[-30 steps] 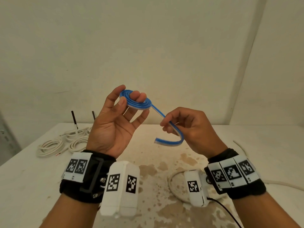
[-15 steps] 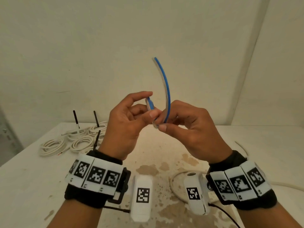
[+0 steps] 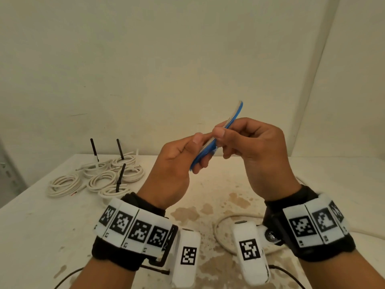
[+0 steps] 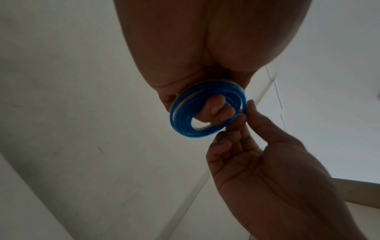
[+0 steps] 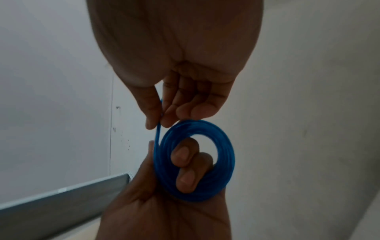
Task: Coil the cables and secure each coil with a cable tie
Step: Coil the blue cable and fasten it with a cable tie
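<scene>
I hold a blue cable coil (image 3: 201, 158) edge-on at chest height above the table. My left hand (image 3: 198, 153) grips it, thumb on one face and fingers curled through the ring. The left wrist view shows the blue coil (image 4: 207, 112) as a ring of several turns. My right hand (image 3: 220, 140) pinches the cable's free end right beside the coil, and the short tail (image 3: 237, 111) sticks up past its fingers. In the right wrist view that hand's thumb and forefinger pinch the strand (image 5: 158, 129) leading onto the coil (image 5: 222, 146).
Several white cable coils (image 3: 100, 176) with upright black cable ties (image 3: 119, 178) lie at the back left of the stained white table (image 3: 52, 226). A loose white cable (image 3: 218, 232) loops below my right wrist. A wall stands close behind.
The free end swung from low right up over the coil and is now shorter, laid round the coil. My left hand turned the coil from flat to edge-on, and the hands closed together.
</scene>
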